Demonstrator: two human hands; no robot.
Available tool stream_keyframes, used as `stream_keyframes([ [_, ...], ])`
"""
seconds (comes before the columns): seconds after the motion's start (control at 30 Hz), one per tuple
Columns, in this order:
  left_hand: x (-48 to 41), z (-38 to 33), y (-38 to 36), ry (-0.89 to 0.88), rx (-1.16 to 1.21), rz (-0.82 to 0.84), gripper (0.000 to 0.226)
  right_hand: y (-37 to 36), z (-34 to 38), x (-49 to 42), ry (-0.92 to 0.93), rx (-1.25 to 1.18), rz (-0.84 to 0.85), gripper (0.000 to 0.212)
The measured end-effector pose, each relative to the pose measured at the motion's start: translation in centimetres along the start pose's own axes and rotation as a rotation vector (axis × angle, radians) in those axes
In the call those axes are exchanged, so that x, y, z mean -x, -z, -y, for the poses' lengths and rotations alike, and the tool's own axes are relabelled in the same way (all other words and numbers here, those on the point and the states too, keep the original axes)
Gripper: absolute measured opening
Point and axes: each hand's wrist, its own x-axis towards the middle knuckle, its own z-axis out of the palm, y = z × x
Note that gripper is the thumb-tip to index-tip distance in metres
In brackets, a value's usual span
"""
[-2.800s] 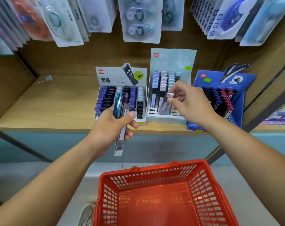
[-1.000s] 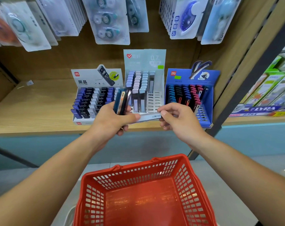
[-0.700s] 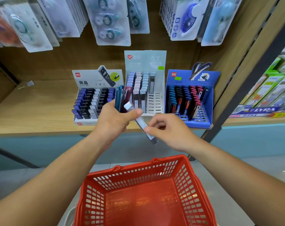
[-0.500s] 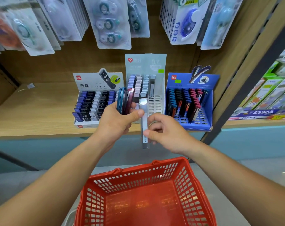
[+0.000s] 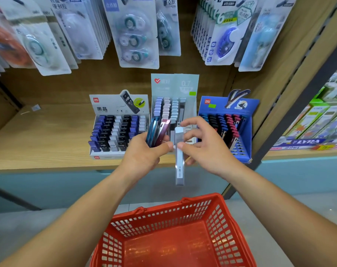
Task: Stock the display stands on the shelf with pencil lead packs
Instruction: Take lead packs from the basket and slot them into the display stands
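1. Holding a bundle point(image 5: 157, 132) of blue and maroon packs upright, the left grip point(image 5: 142, 153) stays curled round it in front of the left stand point(image 5: 113, 135), thumb across the front. Nothing there has altered in the last second.
2. Turning is the change. The grey pack point(image 5: 179, 168) lay crosswise between the hands a second ago and now hangs upright, cap end up. It is just right of the bundle and in front of the middle stand point(image 5: 174, 87).
3. Pinching that pack near its top between thumb and forefinger, the right grip point(image 5: 208, 149) has its other fingers loosely spread. It sits a little higher than half a second ago, nearer the stand.
4. Lined up this way, the pack looks ready for slotting. The middle stand's rightmost column, with few packs in it, seems the likely home.
5. Slim, flat and long, the pack is pale grey with a lighter cap and small print near its lower end. Its glossy surface may be slippery. The lower end hangs free, with the red basket point(image 5: 185, 202) lower in view.
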Motion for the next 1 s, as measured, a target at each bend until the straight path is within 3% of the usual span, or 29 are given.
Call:
stream_keyframes([
  [0.13,-0.2,0.4,0.9,0.012,-0.008,0.025,0.011,2.7,0.9,-3.2,0.047,0.091,-0.121,0.037],
  [0.33,-0.6,0.7,2.2,0.007,-0.032,0.03,0.013,5.6,0.3,-9.5,0.141,0.47,-0.302,0.021],
  [0.57,-1.1,0.6,2.6,0.034,-0.007,-0.009,0.014,5.1,-1.9,-12.5,0.16,0.641,-0.225,0.019],
  [1.0,-1.2,0.8,2.5,0.028,-0.02,-0.01,0.012,5.4,-2.4,-11.8,0.19,0.69,-0.167,0.014],
])
